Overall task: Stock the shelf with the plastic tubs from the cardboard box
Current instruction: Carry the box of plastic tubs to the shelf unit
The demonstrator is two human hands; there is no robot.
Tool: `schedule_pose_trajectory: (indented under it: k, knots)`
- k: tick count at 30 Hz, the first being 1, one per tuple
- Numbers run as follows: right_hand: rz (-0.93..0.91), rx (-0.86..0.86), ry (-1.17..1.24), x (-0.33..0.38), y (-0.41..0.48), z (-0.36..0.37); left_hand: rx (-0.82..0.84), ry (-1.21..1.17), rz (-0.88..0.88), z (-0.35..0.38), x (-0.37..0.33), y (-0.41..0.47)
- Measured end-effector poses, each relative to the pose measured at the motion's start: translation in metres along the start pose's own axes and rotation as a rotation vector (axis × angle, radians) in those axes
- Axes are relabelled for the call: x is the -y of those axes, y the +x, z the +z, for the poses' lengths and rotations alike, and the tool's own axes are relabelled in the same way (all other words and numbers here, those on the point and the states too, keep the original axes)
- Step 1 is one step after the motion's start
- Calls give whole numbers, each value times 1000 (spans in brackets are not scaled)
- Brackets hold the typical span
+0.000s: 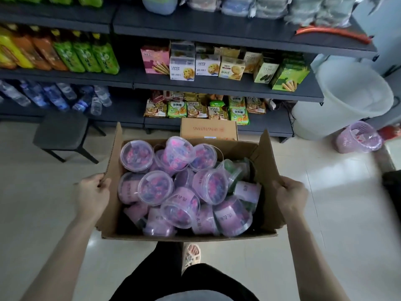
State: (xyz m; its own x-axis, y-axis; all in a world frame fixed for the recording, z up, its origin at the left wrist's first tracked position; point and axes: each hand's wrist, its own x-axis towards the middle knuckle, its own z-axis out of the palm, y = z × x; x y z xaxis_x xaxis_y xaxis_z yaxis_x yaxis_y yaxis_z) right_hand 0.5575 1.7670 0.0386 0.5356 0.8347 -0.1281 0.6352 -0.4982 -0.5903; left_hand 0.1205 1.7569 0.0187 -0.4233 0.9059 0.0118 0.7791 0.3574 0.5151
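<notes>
Cardboard box (191, 234) heaped with lidded plastic tubs (155, 187), carried before dark shelf (227, 85). Left hand (93, 193) and right hand (290, 196) each clamped on a side flap. Probably light, smooth, slippery; best gripped around the rim.

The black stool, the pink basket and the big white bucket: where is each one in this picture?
black stool (61, 132): head view, on its flat seat.
pink basket (358, 137): head view, on its mesh side wall.
white bucket (338, 109): head view, on its outer wall below the rim.
</notes>
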Motion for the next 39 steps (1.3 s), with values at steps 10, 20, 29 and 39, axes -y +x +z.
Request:
schedule_pose_trajectory:
  k: [10, 20, 29, 39]
  knots:
    - [113, -25, -22, 50, 144, 54, 88, 13, 0, 71, -79, 171]
    - [89, 38, -5, 60, 303, 90, 64, 82, -43, 164, -160, 258]
    - [48, 83, -33, 35, 429, 132, 16, 54, -191, 261, -196, 294]
    - [61, 45, 17, -4, 451, 169, -76, 4, -263, 319, -172, 300]
